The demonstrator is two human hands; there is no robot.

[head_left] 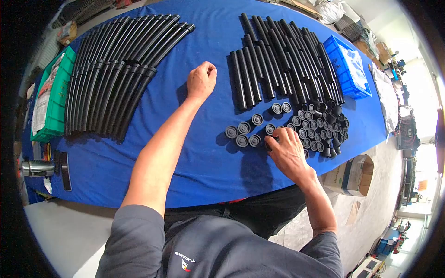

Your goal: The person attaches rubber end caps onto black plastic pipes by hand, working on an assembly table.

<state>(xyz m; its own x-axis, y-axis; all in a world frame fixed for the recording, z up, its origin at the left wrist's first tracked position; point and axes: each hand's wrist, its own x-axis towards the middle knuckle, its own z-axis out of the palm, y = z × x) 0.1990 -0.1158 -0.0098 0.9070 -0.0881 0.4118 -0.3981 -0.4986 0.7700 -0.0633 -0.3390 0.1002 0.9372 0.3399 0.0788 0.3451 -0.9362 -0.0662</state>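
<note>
My left hand point(202, 82) is held over the blue cloth between the two groups of black tubes, its fingers curled in and nothing showing in them. On the right, my right hand point(288, 150) is bent over a cluster of round black rubber caps point(318, 124), thumb and fingers closed on a cap mostly hidden beneath them. Another cap point(270, 129) sits right by its fingertips. To the left of that hand stand several loose caps point(242, 140), ringed faces up. Straight black tubes point(259, 65) lie in rows beyond the caps.
Two rows of black tubes with collared ends point(111, 69) cover the table's left side. A green crate point(55, 97) stands at the left edge, a blue crate point(347, 69) at the right. A metal clamp-like fixture point(41, 168) is at near left; a cardboard box point(354, 176) is on the floor.
</note>
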